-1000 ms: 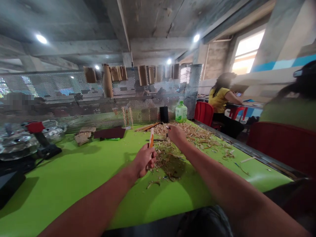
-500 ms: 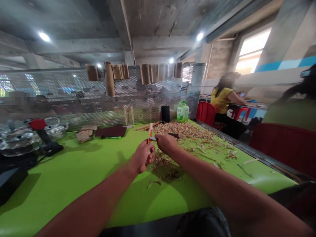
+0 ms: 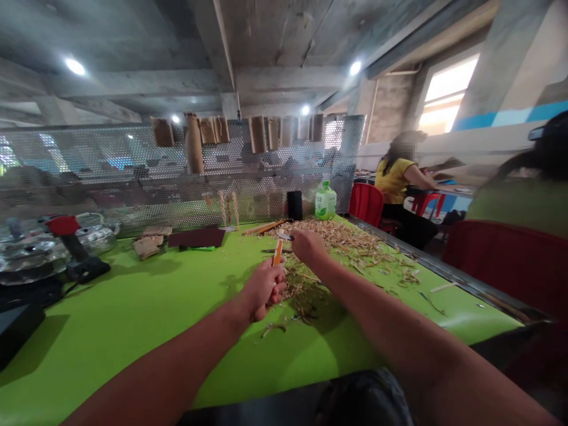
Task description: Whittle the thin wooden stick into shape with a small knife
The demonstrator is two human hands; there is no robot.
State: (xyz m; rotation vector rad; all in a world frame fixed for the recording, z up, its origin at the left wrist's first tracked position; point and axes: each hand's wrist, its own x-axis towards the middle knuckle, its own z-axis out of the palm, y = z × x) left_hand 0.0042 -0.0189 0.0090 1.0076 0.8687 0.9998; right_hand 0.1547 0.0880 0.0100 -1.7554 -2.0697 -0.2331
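My left hand (image 3: 266,287) is closed around a short wooden stick (image 3: 277,253), whose orange, white-tipped end points up out of the fist. Just beyond it, my right hand (image 3: 309,247) grips a carving knife (image 3: 285,236). The knife's handle is hidden in the fingers, and its short blade points left, a little apart from the stick's top. Below and behind both hands, curly wood shavings (image 3: 346,236) are spread over the green tabletop (image 3: 155,331).
A green-labelled bottle (image 3: 325,201) and a black box (image 3: 294,205) stand behind the shavings. Farther left lie a dark brown sheet (image 3: 195,237), a red-and-black power tool (image 3: 73,245) and metal kettles (image 3: 35,254). A person in yellow (image 3: 397,177) sits at the right.
The knife has moved off the stick, with my right hand going forward and slightly right. My left hand has dropped a little, and the stick now leans right.
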